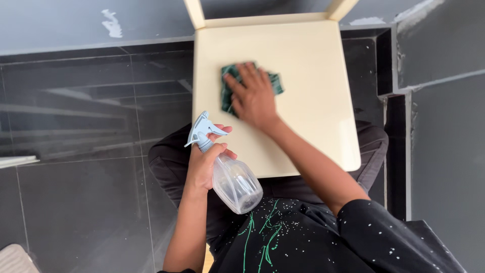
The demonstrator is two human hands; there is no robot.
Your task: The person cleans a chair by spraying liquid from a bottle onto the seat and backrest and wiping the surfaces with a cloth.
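On cream chair seat [313,126] | right hand [255,96] flat on green cloth [230,88] | left hand [202,167] fingers grip clear spray bottle [235,184]

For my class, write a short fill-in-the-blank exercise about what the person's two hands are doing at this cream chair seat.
1. The right hand presses a green ____ flat on the cream chair seat.
2. The left hand grips a clear spray ____ by its neck.
3. The sprayer head on top is pale ____.
4. The floor tiles around the chair are ____ in colour.

Missing words: cloth; bottle; blue; dark
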